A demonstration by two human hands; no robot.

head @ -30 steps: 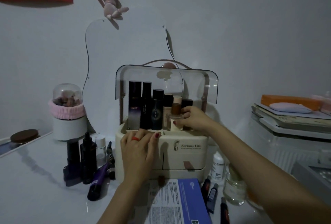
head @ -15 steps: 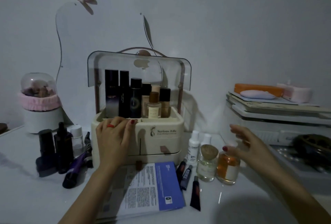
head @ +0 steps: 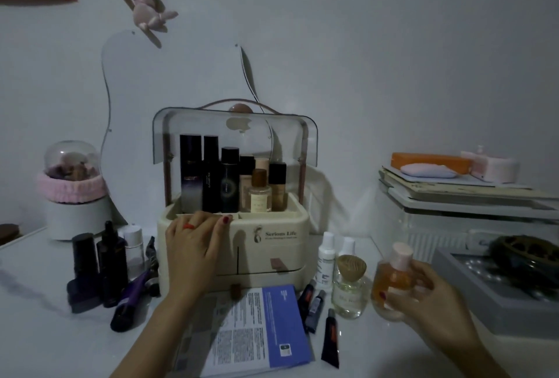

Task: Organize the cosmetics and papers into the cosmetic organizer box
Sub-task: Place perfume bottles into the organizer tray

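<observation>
Since earlier frame, our right hand (head: 429, 296) moves from reaching to gripping orange bottle (head: 393, 279), lower right of frame, fingers wrapped around it. Our left hand (head: 193, 247) lies flat, fingers together, on organizer box (head: 272, 244) front rim, centre frame. Papers (head: 251, 329) lie below box, lower centre.

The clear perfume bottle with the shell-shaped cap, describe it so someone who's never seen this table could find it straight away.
Start at the cream organizer box in the middle of the table and look right of its drawers. The perfume bottle stands between two white bottles and the orange bottle in the right hand. Only it has a ribbed, tan, fan-shaped cap.
</observation>
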